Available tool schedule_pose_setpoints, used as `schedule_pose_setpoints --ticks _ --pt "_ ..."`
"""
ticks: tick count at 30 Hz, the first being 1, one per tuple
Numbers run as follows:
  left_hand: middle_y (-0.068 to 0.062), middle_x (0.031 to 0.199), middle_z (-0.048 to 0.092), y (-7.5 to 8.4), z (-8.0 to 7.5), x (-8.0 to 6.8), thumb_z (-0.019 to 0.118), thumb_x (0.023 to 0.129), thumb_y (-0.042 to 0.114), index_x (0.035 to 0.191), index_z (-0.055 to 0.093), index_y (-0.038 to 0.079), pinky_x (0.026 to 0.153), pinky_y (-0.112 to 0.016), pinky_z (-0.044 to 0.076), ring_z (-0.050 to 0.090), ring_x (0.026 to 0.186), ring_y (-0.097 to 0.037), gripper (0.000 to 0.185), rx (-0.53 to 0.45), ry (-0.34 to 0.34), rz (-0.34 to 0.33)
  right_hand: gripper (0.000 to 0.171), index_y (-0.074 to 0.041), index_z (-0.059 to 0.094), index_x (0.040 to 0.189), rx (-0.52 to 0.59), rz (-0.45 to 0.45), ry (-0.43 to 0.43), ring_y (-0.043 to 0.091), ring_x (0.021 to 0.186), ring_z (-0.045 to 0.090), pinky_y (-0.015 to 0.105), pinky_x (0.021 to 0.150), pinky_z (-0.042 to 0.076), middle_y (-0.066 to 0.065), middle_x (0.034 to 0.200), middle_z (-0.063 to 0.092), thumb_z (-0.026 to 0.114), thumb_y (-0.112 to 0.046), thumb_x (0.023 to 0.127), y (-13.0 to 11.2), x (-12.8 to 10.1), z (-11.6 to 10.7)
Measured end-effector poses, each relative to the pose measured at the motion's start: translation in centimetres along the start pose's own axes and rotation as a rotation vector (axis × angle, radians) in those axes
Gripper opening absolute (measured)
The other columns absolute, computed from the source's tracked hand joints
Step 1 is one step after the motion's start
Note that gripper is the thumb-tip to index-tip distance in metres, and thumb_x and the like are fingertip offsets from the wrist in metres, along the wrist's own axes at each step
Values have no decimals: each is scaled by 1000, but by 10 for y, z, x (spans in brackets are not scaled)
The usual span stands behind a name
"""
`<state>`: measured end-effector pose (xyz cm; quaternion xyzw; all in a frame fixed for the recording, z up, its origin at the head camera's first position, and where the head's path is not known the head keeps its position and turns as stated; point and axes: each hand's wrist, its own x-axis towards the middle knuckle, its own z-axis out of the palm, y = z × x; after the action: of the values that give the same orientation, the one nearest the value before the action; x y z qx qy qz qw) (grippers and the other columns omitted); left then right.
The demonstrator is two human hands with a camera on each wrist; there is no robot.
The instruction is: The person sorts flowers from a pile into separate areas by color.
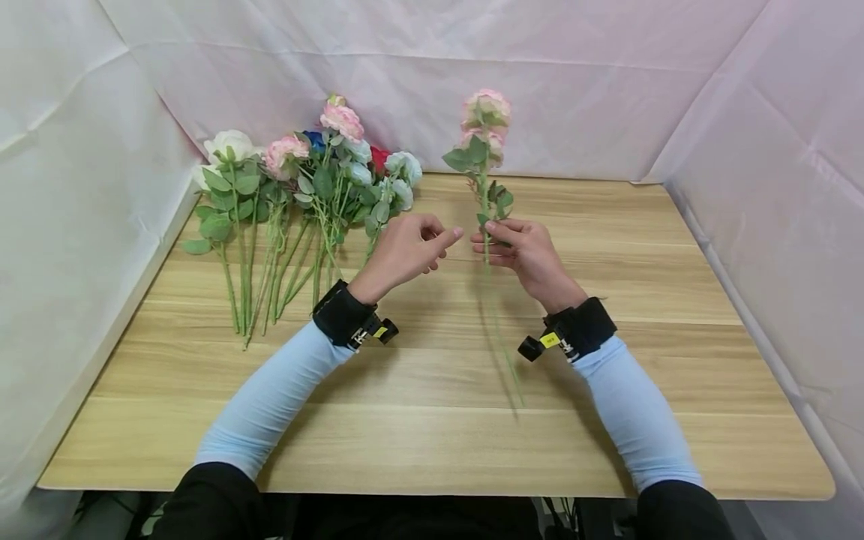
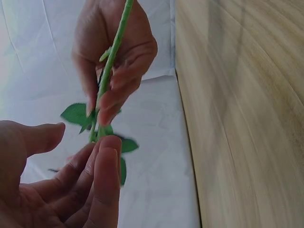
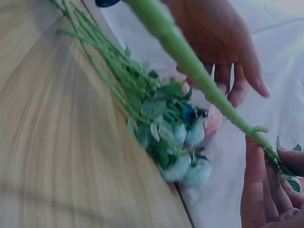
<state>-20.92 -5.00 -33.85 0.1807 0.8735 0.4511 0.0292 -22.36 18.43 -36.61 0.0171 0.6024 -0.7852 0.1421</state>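
Observation:
My right hand [image 1: 523,255] pinches the green stem of a pink artificial rose [image 1: 487,124] between thumb and fingers, just below its leaves. The flower stands upright over the right half of the table, blooms at the top, with the long bare stem slanting down toward me. Left of it my left hand [image 1: 415,247] hovers with loosely bent fingers and nothing in them. In the left wrist view the stem [image 2: 114,57] runs through the right hand, leaves below. The right wrist view shows the thick stem [image 3: 199,78] close up, with the left hand [image 3: 216,42] behind it.
A bunch of artificial flowers lies on the left of the wooden table [image 1: 432,435]: white roses [image 1: 229,144], pink ones [image 1: 343,120], light blue ones [image 1: 403,166], a red bloom [image 1: 379,159] and a blue one [image 1: 314,140]. White cloth [image 1: 574,105] walls in the back and sides.

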Motion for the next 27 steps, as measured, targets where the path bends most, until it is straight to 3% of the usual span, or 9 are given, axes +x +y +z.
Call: schedule_pose_setpoints --ticks 7,15,22,27 --pt "-3 81 75 -1 0 2 63 101 46 108 71 13 62 -32 53 72 64 -22 34 39 22 -14 11 -9 78 104 -73 45 116 15 82 80 23 64 62 6 90 82 70 -16 100 -7 -10 -70" --pt "-6 87 76 -6 -1 4 64 101 48 110 71 11 69 -35 52 70 70 -20 38 163 39 13 15 -18 78 93 -234 115 214 9 84 78 20 70 61 -1 88 81 65 -17 103 -29 -21 -145" --pt "-6 94 77 -7 0 5 64 100 48 110 72 12 73 -37 53 70 81 -21 39 185 38 38 17 -21 72 94 -357 180 247 5 85 77 20 78 61 -7 86 80 59 -18 106 -50 -24 -194" --pt "-6 92 77 -7 1 3 65 100 47 110 72 12 75 -37 52 69 83 -21 38 170 24 48 9 -14 63 103 -500 226 263 3 80 76 20 81 61 -10 83 73 55 -16 107 -57 -24 -218"
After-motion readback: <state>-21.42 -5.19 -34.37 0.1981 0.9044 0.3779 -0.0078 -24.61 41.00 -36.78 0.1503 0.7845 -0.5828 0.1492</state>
